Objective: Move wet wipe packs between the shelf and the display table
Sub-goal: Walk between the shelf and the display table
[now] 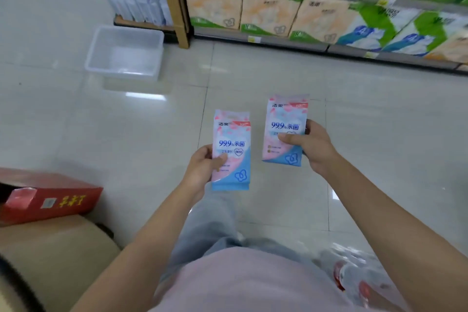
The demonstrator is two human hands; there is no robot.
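My left hand (202, 167) grips a pink-and-blue wet wipe pack (231, 149) by its left edge, thumb across the front; layered bottom edges suggest more than one pack in the grip. My right hand (312, 145) holds a matching wet wipe pack (286, 129) by its right side, slightly higher and farther out. Both are upright, label toward me, over the tiled floor. The shelf (260, 39) runs along the upper right. No display table can be made out in view.
A clear plastic bin (125, 52) sits on the floor by a wooden shelf post (174, 2). Tissue packs (268, 10) fill the lower shelf. A red box (50, 197) rests on a beige surface (55, 251) at lower left. Plastic-wrapped goods (354, 273) lie at lower right.
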